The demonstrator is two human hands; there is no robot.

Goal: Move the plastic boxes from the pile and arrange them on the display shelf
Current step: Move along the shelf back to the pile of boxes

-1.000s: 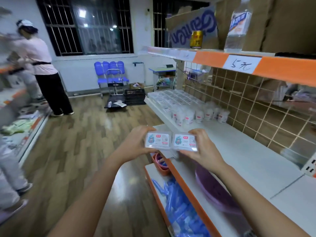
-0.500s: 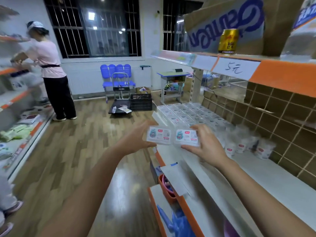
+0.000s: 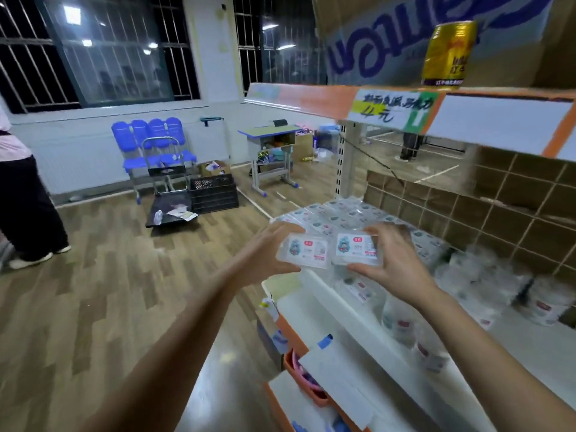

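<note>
While both hands carry stock toward the display shelf point(image 3: 318, 294), the job reads as partly done. Left hand point(image 3: 265, 254), at 9 o'clock of the pair, fingers curled round one plastic box point(image 3: 307, 251); right hand point(image 3: 392, 260), at 3 o'clock, fingers curled round a second box point(image 3: 355, 248). The two touch edge to edge, held above the shelf's front lip, not yet set down. At 12 o'clock of the hands, rows of boxes point(image 3: 343, 213) already arranged. Source pile not in view, so the remaining count is unknown. Labels blurred; tubs point(image 3: 545, 304) at 3 o'clock smeared by motion.
</note>
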